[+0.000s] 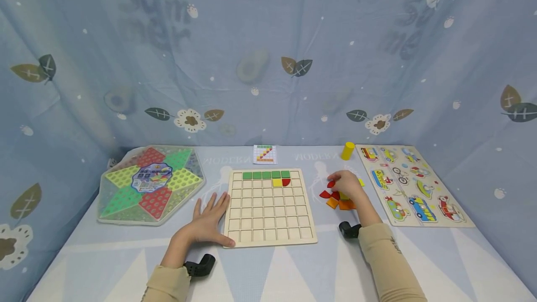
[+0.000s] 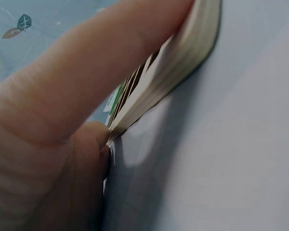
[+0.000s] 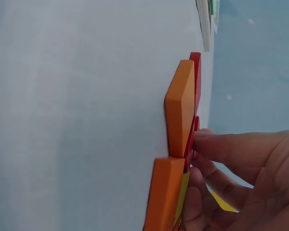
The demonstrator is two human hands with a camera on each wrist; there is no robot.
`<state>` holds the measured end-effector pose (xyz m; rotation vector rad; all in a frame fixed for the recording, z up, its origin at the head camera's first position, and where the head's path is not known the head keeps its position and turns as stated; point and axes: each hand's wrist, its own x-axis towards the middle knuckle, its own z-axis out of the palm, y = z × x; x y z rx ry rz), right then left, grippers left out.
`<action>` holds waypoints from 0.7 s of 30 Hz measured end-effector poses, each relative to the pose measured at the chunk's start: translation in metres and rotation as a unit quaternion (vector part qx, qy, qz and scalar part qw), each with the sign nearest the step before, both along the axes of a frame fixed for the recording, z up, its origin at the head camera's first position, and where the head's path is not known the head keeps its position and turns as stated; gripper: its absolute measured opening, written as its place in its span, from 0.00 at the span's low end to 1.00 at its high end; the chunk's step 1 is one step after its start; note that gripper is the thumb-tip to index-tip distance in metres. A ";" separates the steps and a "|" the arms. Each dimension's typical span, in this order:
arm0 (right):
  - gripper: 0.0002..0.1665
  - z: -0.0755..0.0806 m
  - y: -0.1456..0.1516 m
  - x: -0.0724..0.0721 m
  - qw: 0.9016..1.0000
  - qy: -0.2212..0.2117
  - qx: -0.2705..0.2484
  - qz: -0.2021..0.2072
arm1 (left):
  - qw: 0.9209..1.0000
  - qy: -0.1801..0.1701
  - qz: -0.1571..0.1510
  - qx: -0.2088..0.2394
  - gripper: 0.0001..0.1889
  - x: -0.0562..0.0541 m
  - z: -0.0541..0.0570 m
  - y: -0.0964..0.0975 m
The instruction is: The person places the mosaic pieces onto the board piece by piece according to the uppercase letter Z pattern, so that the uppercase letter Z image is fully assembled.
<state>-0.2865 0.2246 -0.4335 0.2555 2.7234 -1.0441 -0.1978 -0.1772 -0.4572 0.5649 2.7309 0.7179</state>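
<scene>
A wooden grid board (image 1: 268, 209) lies in the middle of the table. Along its top row sit several green squares (image 1: 266, 175), with a yellow square (image 1: 277, 182) and a red quarter-circle piece (image 1: 286, 182) below them. My left hand (image 1: 207, 225) rests with spread fingers along the board's left edge, its thumb at the near corner; the left wrist view shows the thumb (image 2: 101, 62) across the board's rim. Over a pile of loose pieces, my right hand (image 1: 347, 183) pinches a red piece (image 1: 331, 184). Orange pieces (image 3: 180, 106) lie beside its fingertips, which partly hide the red one.
A small pattern card (image 1: 265, 154) lies behind the board. A yellow cylinder (image 1: 347, 151) stands near a picture puzzle board (image 1: 413, 185) at the right. On the left lies a hexagonal game box (image 1: 151, 183). A patterned curtain (image 1: 268, 59) closes off the back.
</scene>
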 end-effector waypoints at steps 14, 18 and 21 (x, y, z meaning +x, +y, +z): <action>0.08 0.010 -0.014 -0.001 1.000 0.018 0.015 0.011 | 1.000 0.014 -0.007 0.019 0.68 0.003 0.002 0.000; 0.08 0.014 -0.029 -0.001 0.998 0.058 -0.009 0.016 | 1.000 0.008 -0.008 0.016 0.68 0.003 0.003 0.000; 0.08 0.015 -0.041 -0.002 0.996 0.075 -0.031 0.022 | 1.000 0.004 -0.004 0.004 0.68 0.002 0.002 0.000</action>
